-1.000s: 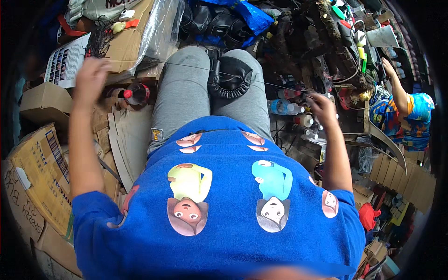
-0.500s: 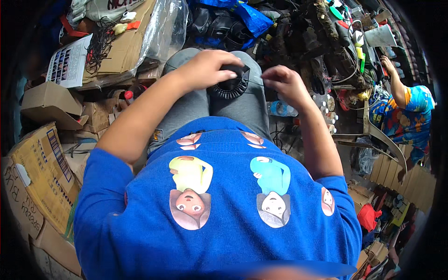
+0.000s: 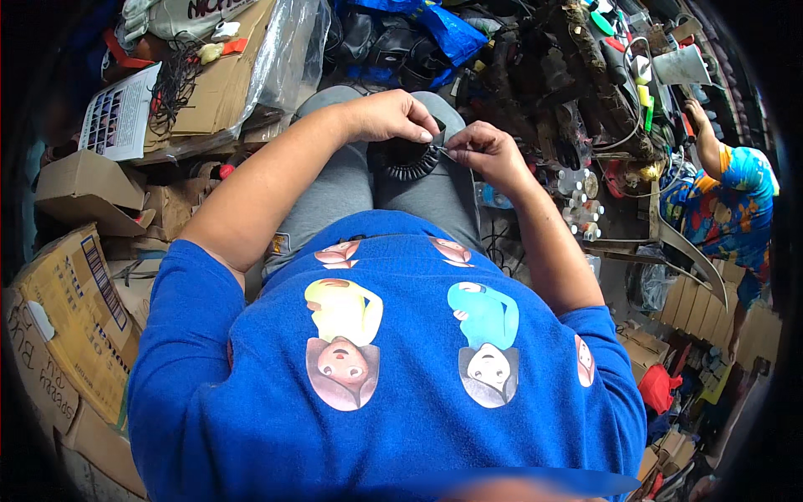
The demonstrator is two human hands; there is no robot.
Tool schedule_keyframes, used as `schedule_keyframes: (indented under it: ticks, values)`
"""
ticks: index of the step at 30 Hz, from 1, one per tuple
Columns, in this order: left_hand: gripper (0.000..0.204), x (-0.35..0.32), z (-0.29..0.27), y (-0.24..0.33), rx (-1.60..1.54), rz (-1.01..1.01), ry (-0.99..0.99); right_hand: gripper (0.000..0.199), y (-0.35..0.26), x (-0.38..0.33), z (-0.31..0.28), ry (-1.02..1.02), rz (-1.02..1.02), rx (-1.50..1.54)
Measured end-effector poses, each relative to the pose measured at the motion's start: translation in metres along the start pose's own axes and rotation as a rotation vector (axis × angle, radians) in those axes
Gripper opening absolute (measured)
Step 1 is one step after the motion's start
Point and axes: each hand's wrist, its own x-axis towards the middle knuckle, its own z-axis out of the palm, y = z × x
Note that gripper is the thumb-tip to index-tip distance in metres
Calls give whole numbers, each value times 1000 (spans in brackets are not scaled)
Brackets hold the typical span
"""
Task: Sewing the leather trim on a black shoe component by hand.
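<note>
A round black piece (image 3: pixel 410 167) with a ribbed, pleated rim rests on my grey-trousered knees. My left hand (image 3: pixel 389 117) is closed on its upper edge, thumb and fingers pinched together. Beside that edge, my right hand (image 3: pixel 489 157) pinches thumb against forefinger, its fingertips almost meeting the left thumb. Something thin and pale shows between the right fingertips, too small to make out. The middle of the black piece lies in dark shade under my left hand.
Flattened cardboard (image 3: pixel 226 92) in clear plastic lies at the left, beside a printed sheet (image 3: pixel 121 113) and an open carton (image 3: pixel 92 192). Plastic bottles (image 3: pixel 581 205) stand right of my knees. Another person in a colourful shirt (image 3: pixel 744 201) works at the far right.
My right hand has come in leftward from beside the piece and its fingers have closed in a pinch at the rim. My left thumb has shifted slightly right along the edge.
</note>
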Motion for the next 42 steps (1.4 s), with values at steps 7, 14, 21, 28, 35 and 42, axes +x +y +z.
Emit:
schedule_keyframes:
  ticks: [7, 14, 21, 28, 35, 42]
  values:
    - [31, 0, -3, 14, 209, -27, -108, 24, -11, -16, 6, 64, -40, -181]
    - [32, 3, -7, 14, 313, 21, -175, 14, -52, 3, -3, -133, -361, -852]
    - [17, 2, 5, 14, 538, 143, 316, 11, -12, 10, 1, -106, -70, -228]
    - [25, -103, -3, 17, 536, -134, 292, 26, 22, -55, -98, 270, 35, 1189]
    - [27, -102, -29, 7, -558, 222, 779, 37, 30, -67, -95, 89, 336, -127]
    - [36, -115, -53, -19, -1112, 395, 265, 39, 45, -94, -81, 79, 137, -832]
